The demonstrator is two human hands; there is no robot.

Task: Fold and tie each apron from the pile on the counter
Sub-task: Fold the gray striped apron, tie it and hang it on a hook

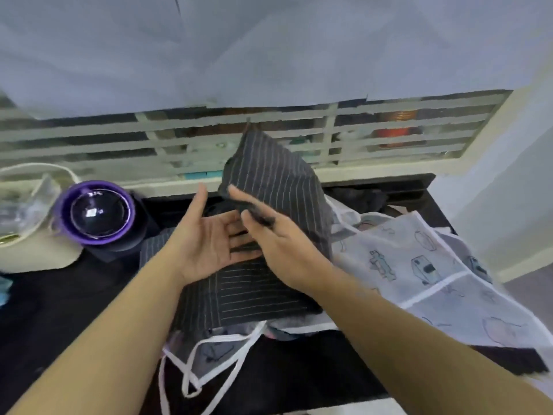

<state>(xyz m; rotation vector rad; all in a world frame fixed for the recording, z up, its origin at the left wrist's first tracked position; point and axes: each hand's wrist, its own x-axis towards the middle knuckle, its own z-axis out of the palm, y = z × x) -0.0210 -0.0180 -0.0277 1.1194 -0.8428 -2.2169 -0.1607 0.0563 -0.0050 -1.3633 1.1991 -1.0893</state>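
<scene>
Bring the raised flap of the striped apron (260, 295) down square onto its folded half, lying on the dark counter (59, 310) partly over the white printed apron (419, 265) — match edges, smooth flat, keep ties free for knotting. Pinched at the flap's edge between thumb and fingers of the right hand (278, 235); met underneath by the left hand (206, 238) — spread flat, fingers straight, gripping nothing.

The right grip (278, 235) pinches the dark striped apron's (275, 181) edge above the palm-up left grip (206, 241), with a white printed apron (419, 265) just right.
</scene>
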